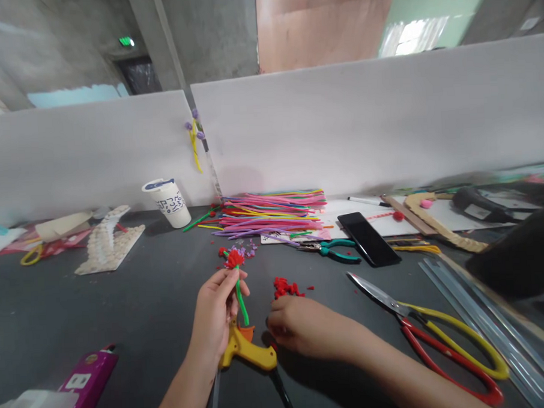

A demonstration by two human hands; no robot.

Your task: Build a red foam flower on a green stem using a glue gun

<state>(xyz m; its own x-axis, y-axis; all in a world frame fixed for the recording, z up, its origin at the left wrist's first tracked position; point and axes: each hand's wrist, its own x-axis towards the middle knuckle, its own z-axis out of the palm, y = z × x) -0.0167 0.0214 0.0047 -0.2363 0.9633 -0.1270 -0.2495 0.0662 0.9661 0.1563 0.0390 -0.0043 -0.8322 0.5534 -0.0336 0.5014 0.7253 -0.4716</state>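
My left hand [219, 299] pinches a pipe-cleaner flower [241, 298] with a fluffy red head and a green stem. Just below that hand is a yellow hot glue gun [249, 349] with an orange trigger; part of it is hidden behind the hand. My right hand [299, 323] is low over the table, its fingers curled together with their tips hidden, so I cannot make out whether anything is in them. Right beyond its knuckles lies a pile of small red pipe-cleaner pieces [287, 287]. Small purple pieces [248, 251] are scattered behind the flower.
A bundle of coloured pipe cleaners [272, 213] lies at the back. Teal pliers [334, 249], a black phone [368, 239] and large scissors [421, 318] lie to the right, beside clear glue sticks [480, 327]. Leftward are a white cup [168, 202] and a purple box [88, 380].
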